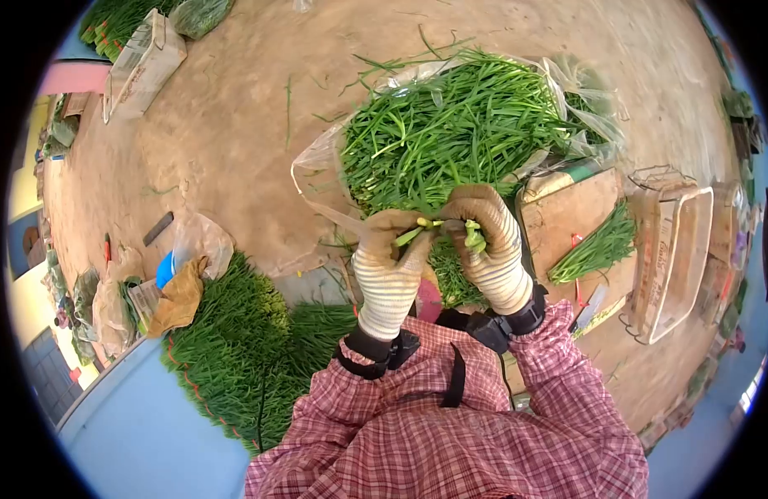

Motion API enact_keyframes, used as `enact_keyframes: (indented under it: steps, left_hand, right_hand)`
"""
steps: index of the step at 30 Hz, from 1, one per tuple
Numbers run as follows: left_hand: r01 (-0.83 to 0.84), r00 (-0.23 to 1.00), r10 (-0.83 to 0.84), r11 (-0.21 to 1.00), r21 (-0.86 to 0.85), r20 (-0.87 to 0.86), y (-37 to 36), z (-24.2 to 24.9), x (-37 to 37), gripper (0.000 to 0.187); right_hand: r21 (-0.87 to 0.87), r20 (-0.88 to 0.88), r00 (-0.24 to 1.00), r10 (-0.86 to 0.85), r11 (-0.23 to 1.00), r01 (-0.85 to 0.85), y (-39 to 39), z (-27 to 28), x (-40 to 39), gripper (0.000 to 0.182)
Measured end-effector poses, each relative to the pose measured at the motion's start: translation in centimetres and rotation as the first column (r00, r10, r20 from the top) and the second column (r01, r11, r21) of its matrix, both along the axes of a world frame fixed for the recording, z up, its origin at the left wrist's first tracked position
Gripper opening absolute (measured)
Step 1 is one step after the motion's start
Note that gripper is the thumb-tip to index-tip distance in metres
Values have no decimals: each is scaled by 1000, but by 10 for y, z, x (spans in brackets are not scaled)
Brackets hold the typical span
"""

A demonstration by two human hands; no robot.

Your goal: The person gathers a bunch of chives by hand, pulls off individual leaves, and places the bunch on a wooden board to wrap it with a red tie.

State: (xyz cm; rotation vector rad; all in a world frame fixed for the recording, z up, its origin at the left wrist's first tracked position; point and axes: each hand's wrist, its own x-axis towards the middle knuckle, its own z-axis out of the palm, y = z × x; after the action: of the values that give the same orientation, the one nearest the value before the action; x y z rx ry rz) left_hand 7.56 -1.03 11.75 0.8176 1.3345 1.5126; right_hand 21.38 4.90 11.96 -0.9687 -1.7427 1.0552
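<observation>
My left hand point(394, 249), in a striped work glove, pinches a short piece of green stalk with a yellowish end. Close beside it, my right hand point(482, 237), gloved too, is closed on a small crumpled green leaf piece point(475, 239). The fingertips of both hands nearly meet in front of my chest. Just beyond them lies a large heap of long green leaves point(459, 133) in an open clear plastic bag point(316, 170). A tied green bunch point(596, 243) rests on a wooden board point(567, 208) to the right.
Banded green bunches point(226, 349) are piled at the lower left. A wire-framed crate point(671, 258) stands at the right, and another crate point(145, 66) at the upper left. Plastic bags point(203, 241) and a dark flat tool point(158, 228) lie left. A knife point(589, 308) is near the board.
</observation>
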Motion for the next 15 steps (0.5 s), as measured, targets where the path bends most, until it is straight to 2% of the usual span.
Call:
enact_keyframes:
  steps: [2,4,5,6,8,9,10,11,12,13,14,15]
  left_hand:
    - [-8,1000,8,1000,-8,-18,2,-7,-1,23]
    - [159,954,-155,987,-6,-256,4,-16,-3,26]
    - [234,936,-252,967,-100,-245,8,-17,-8,28]
    - [232,936,-250,967,-101,-246,15,-23,-14,28]
    - [325,941,-333,940,-108,-66,36,-49,-30,37]
    - [182,910,-216,975,-128,-353,54,-78,-41,56]
    - [44,787,-100,993,-106,-609,77,-105,-49,77]
    - [36,623,-261,951,-307,-738,96,-115,-47,98]
    - [-18,429,-430,875,-484,-794,112,-123,-44,120]
    - [28,321,-559,812,-583,-764,127,-128,-40,129]
    - [59,203,-672,734,-676,-712,141,-134,-36,139]
    - [72,205,-684,724,-686,-700,154,-141,-33,136]
  right_hand:
    - [14,56,998,-15,1000,14,1,3,-4,36]
    - [-110,63,996,66,992,-59,3,11,-12,35]
    - [-226,24,1000,21,974,-15,3,2,-8,35]
    - [-136,-9,1000,-18,991,16,7,-5,-2,31]
    - [-56,135,984,-116,991,125,6,-22,9,30]
    - [-47,133,974,-182,981,189,4,-34,16,26]
    - [-184,136,964,-229,950,252,-5,-38,26,19]
    - [-228,142,960,-243,935,271,-8,-28,30,16]
    - [-270,150,955,-257,918,289,-8,-10,34,13]
    - [-374,143,962,-233,887,270,-12,10,40,12]
    - [-507,-49,947,-318,825,251,-20,16,42,12]
    - [-538,-168,926,-338,819,201,-27,21,48,15]
